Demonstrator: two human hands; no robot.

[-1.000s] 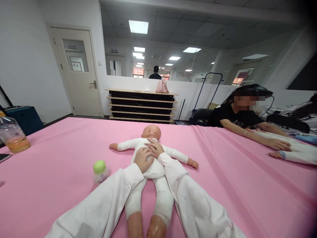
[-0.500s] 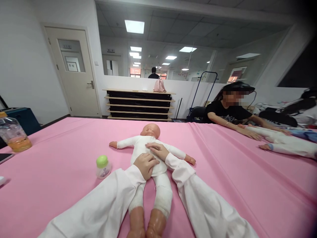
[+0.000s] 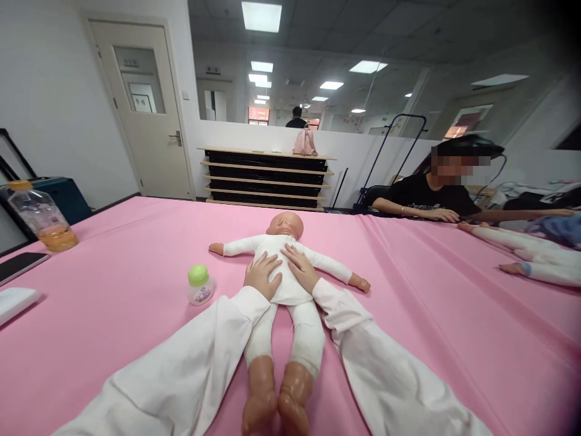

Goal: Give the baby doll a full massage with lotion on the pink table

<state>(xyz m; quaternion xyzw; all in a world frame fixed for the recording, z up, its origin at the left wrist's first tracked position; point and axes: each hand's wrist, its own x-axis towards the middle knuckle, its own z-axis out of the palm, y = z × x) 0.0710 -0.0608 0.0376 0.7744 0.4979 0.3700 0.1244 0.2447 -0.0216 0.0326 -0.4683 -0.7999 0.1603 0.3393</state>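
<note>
1. Pink cloth (image 3: pixel 454 315) covers the table, and on it lies the doll (image 3: pixel 290 284), which I take as the landmark; its head points away from the person, and its legs come toward the person.
2. The doll wears a white suit over torso, arms and thighs; its head, hands and lower legs are bare and brownish, and its two arms are stretched out sideways.
3. The left hand (image 3: pixel 263 275) rests on the left part of the doll's torso, as the person sees it, with fingers spread and lying flat; it grips nothing.
4. The right hand (image 3: pixel 302 267) rests on the right part of the same torso, also flat, with fingers extended and not closed around anything. The two hands are near each other, but apart.
5. To the left of the doll stands a small jar (image 3: pixel 200 286) with a green lid, near the left sleeve (image 3: pixel 181 357).
6. Farther left of the doll are a bottle (image 3: pixel 48 221) with some orange liquid, a dark phone (image 3: pixel 22 266) and a white object (image 3: pixel 17 304), cut by the picture edge.
7. Well to the right of the doll, a co-worker (image 3: pixel 436 194) in black sits beside a second doll (image 3: pixel 531 251). Beyond the first doll stands a low shelf (image 3: pixel 267 178) carrying a pink backpack (image 3: pixel 305 142).
</note>
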